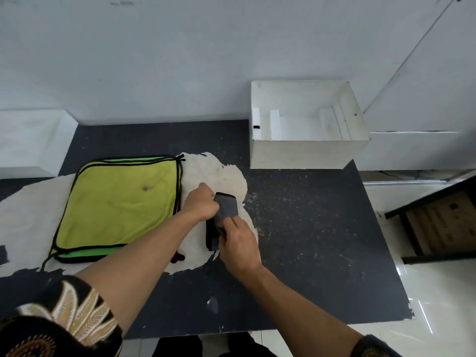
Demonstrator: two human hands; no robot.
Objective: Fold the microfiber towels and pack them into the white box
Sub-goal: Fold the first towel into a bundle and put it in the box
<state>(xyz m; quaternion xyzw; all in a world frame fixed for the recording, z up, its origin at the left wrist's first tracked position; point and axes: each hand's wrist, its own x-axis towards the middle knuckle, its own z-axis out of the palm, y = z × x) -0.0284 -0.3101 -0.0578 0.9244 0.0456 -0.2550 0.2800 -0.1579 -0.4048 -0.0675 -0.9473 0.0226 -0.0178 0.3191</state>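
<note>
A small grey towel (226,207) with a black edge sits folded into a narrow bundle at the middle of the dark table. My left hand (201,202) grips its upper left side. My right hand (239,243) holds its lower end, fingers curled over the cloth. A stack of yellow-green towels (118,207) with black trim lies flat to the left. The white box (306,150) stands open at the table's far right, and no towel shows inside it.
The dark table (309,240) has a large worn pale patch (213,171) under the towels. A white block (31,143) sits at the far left against the wall. A dark-framed stool or shelf (438,225) stands on the floor to the right.
</note>
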